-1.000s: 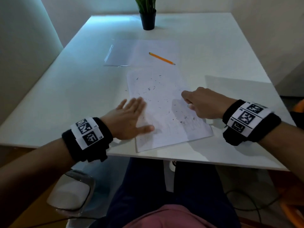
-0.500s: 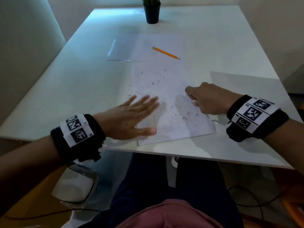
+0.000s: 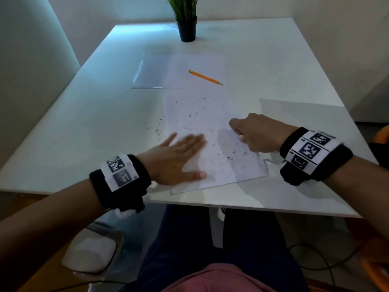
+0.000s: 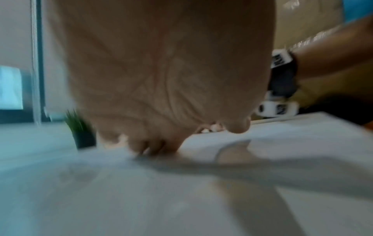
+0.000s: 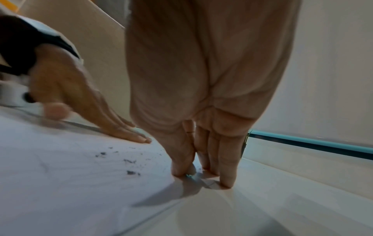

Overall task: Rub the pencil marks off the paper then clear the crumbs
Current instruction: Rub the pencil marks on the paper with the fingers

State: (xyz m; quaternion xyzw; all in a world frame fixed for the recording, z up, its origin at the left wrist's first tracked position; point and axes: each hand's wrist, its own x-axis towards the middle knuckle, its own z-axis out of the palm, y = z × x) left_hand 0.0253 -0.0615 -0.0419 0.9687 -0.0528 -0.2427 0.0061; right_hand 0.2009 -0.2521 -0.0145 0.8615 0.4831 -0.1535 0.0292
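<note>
A white paper [image 3: 210, 127] lies near the table's front edge, strewn with dark eraser crumbs [image 3: 189, 114]; more crumbs [image 3: 157, 131] lie on the table by its left edge. My left hand [image 3: 179, 157] lies flat on the paper's lower left part, fingers straight and blurred by motion. My right hand [image 3: 252, 133] stands at the paper's right edge with its fingertips [image 5: 226, 182] pressed down. Its thumb and forefinger pinch a small pale thing that looks like an eraser [image 3: 241, 138]. The right wrist view shows crumbs [image 5: 129, 161] between both hands.
An orange pencil [image 3: 205, 77] lies beyond the paper, beside a clear plastic sleeve [image 3: 151, 74]. A potted plant [image 3: 187, 28] stands at the table's far edge. The white table [image 3: 84, 133] ends just under my wrists.
My left hand has slid forward and rightward over the paper, fingers straight. More crumbs now lie off the paper's left edge. The right hand has stayed at the right edge.
</note>
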